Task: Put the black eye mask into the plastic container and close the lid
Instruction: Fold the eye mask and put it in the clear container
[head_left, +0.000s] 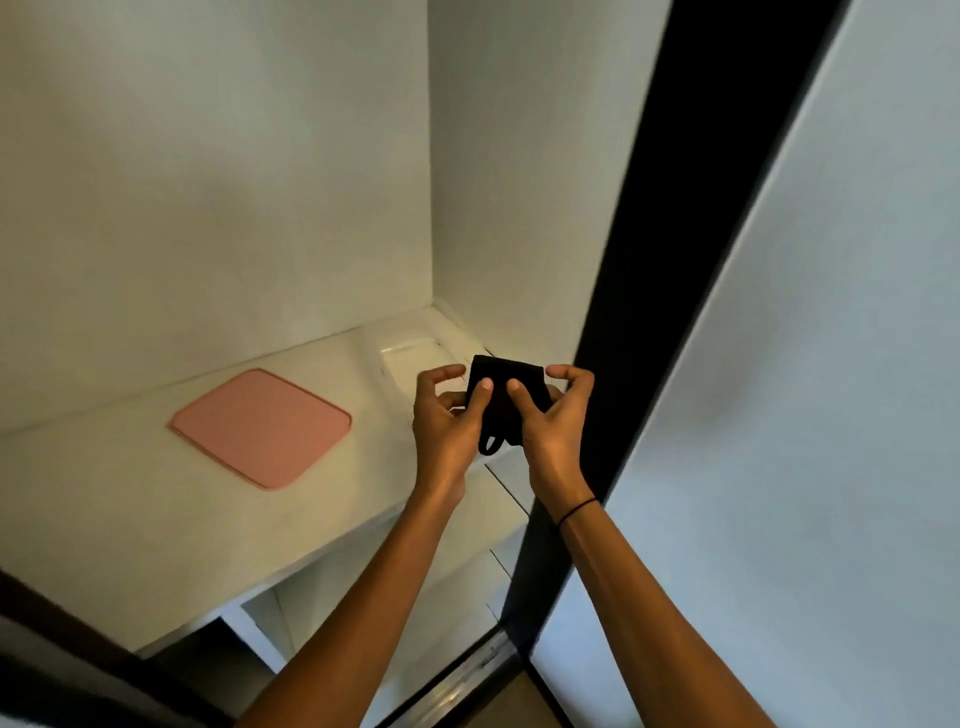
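The black eye mask (506, 400) is folded into a small square, its strap looping out below. My left hand (447, 415) and my right hand (550, 415) both pinch it, thumbs on top, just above the white shelf (130, 499). Behind my hands stands the clear plastic container (405, 358), open and hard to see against the white shelf; its near part is hidden by my hands. The pink square lid (262, 428) lies flat on the shelf to the left, apart from the container.
White walls close the shelf at the back and right. A black vertical door edge (618, 312) runs just right of my right hand, with a pale door panel (805, 364) beyond. A lower shelf (457, 597) shows beneath.
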